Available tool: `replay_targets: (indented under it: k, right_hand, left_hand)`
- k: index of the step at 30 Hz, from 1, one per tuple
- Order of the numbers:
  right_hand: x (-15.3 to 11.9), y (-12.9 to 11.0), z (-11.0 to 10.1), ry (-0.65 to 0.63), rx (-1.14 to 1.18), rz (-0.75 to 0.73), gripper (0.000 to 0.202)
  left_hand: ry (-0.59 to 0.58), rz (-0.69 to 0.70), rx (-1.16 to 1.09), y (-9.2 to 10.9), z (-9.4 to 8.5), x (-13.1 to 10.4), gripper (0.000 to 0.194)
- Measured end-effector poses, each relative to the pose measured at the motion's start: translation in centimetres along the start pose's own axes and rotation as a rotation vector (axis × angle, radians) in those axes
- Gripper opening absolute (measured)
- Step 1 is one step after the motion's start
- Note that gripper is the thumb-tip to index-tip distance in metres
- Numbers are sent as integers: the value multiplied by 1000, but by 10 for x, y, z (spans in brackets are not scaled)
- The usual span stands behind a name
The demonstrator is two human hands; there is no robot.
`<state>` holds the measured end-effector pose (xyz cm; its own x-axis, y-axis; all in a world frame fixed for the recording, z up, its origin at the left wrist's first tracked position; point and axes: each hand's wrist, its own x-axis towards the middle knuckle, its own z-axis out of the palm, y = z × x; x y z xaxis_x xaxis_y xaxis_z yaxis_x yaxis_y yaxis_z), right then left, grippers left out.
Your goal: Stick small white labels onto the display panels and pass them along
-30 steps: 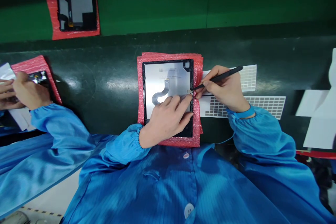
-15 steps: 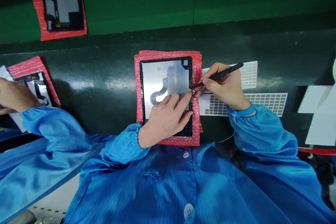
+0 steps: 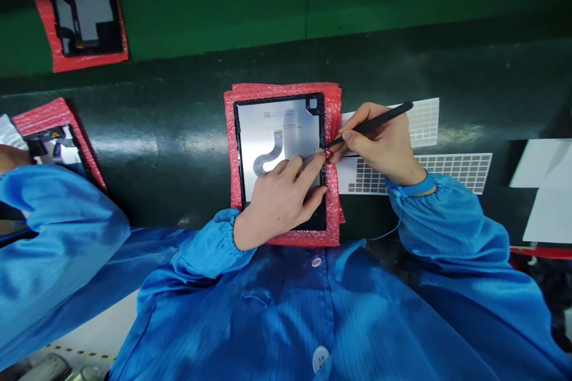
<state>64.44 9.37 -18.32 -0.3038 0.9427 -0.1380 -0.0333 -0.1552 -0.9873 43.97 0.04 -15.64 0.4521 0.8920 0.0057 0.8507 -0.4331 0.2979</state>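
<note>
A tablet screen panel (image 3: 295, 125) with a silver back, a black frame and a curved grey flex cable (image 3: 277, 146) lies on red bubble wrap (image 3: 333, 214). My left hand (image 3: 283, 196) rests across its lower half, fingers stretched, the index fingertip at the right edge. In my right hand (image 3: 379, 137) is a pair of black tweezers (image 3: 378, 121), gripped like a pen. The tip meets the panel's right edge beside my left index fingertip, at a small pale piece (image 3: 319, 150). Whether the tip holds that piece, I cannot tell.
Sheets of grey rectangular labels (image 3: 465, 169) lie under and beyond my right hand. White sheets (image 3: 549, 190) are at the far right. Another panel (image 3: 89, 6) on red wrap sits on the green surface (image 3: 214, 18). At left, a co-worker's sleeve (image 3: 58, 226) is beside another panel (image 3: 58, 143).
The green surface and the panel on it have shifted left. The co-worker's arm has drawn back leftward. My hands and the tweezers keep nearly the same place on my panel.
</note>
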Motion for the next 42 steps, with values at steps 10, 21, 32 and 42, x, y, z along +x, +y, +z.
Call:
replay_targets:
  k: [10, 21, 32, 42]
  right_hand:
    - [0, -1, 2, 12, -3, 3, 35]
    - [-1, -2, -12, 144, 72, -117, 24]
    - [-54, 4, -43, 267, -119, -112, 18]
    - [-52, 4, -51, 315, -241, -47, 19]
  left_hand:
    - [-23, -24, -24, 0, -2, 0, 55]
    - [15, -38, -52, -1, 0, -1, 58]
    - [-26, -56, -21, 2, -1, 0, 64]
    - [-58, -45, 23, 3, -2, 2, 66]
